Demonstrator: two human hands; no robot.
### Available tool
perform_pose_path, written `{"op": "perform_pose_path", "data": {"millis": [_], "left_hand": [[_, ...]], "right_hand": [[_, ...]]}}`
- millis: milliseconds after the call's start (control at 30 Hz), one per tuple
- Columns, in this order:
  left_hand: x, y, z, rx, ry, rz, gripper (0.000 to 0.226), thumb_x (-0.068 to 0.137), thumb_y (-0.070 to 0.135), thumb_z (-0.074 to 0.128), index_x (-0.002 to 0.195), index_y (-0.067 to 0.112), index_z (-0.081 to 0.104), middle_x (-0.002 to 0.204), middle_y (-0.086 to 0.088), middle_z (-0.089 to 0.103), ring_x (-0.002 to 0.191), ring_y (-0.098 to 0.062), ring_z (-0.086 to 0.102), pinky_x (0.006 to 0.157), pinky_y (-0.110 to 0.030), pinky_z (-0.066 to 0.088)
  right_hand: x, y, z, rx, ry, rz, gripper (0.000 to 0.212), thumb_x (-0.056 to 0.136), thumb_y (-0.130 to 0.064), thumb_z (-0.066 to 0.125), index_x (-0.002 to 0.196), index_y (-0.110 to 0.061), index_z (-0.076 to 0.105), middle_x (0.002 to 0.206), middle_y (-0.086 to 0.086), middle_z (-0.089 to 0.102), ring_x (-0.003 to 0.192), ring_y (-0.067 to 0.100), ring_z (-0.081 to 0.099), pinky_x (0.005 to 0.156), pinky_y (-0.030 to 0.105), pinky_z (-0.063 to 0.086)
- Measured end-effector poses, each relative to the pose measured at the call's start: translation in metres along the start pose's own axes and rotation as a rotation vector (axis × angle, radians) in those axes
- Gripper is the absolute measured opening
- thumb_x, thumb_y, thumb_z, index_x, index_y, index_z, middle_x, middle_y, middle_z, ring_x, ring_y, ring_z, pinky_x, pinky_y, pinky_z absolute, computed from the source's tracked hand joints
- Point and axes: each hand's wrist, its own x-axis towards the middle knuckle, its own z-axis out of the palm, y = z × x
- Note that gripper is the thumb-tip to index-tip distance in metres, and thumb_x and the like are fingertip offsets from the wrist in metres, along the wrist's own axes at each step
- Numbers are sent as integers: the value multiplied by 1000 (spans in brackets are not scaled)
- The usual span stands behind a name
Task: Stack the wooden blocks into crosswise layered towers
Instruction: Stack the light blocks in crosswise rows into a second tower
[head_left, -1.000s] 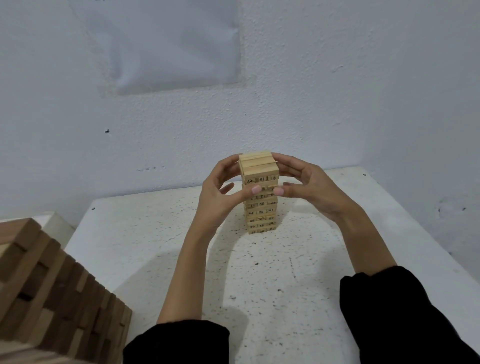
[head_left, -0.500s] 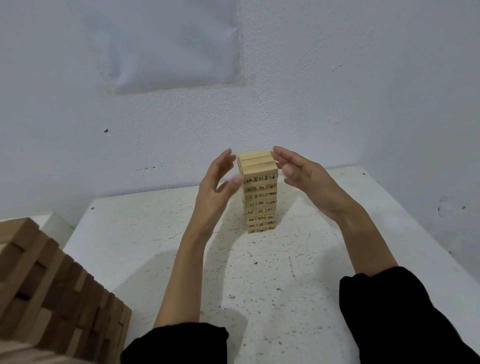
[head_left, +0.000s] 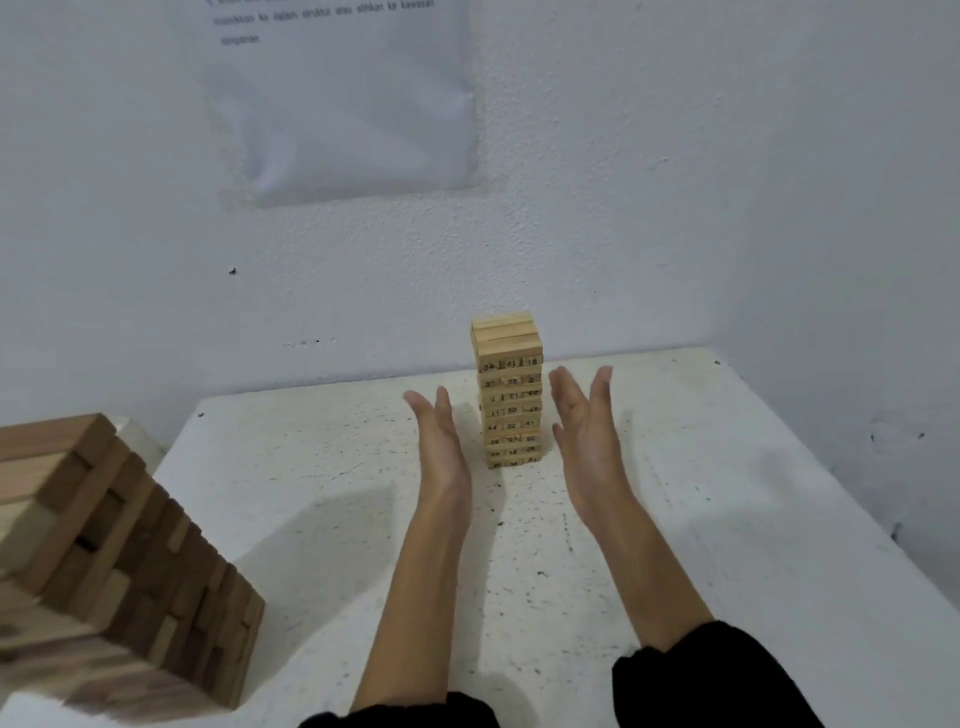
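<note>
Pale honey-yellow all over the small tower of numbered wooden blocks (head_left: 509, 389), with black numerals printed across the block ends. Mixed light tan and darker brown on the large wooden block tower (head_left: 104, 545) at the left. White with fine dark speckles on the flat desk (head_left: 322, 519). Black on the fabric sleeves (head_left: 717, 675). Plain white on the rough wall (head_left: 727, 208); white with faint grey lines of print on the paper sheet (head_left: 343, 104).

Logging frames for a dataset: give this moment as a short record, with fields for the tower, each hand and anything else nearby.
Tower: small pale wooden tower of numbered blocks, upright on the white speckled table
Left hand: open, fingers straight, left of tower, seemingly not touching
Right hand: open, fingers straight, right of tower, seemingly not touching
Other: large darker wooden block tower, near left; paper sheet on wall
</note>
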Motion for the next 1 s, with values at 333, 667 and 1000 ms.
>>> {"op": "perform_pose_path", "data": {"millis": [333, 667, 1000], "left_hand": [[3, -20, 10, -103, -139, 47, 93, 76, 76, 0, 149, 26, 27, 148, -3, 41, 138, -19, 35, 118, -45, 17], [4, -22, 14, -119, -133, 69, 88, 82, 71, -2, 149, 22, 27, 146, -6, 42, 136, -19, 37, 117, -42, 20], [6, -25, 13, -113, -155, 72, 95, 71, 77, 7, 150, 26, 23, 151, -3, 35, 140, -18, 30, 118, -43, 17]], "right_hand": [[-5, 23, 6, 39, -79, -8, 98, 68, -83, 12, 146, -26, 31, 143, -4, 46, 133, 10, 38, 117, 44, 18], [-7, 24, 13, 27, -53, -18, 84, 76, -70, 10, 145, -28, 31, 141, -6, 47, 130, 7, 41, 117, 39, 21], [-9, 25, 16, 47, -31, -13, 78, 79, -66, 10, 146, -30, 28, 142, -9, 44, 131, 5, 37, 117, 36, 19]]}}
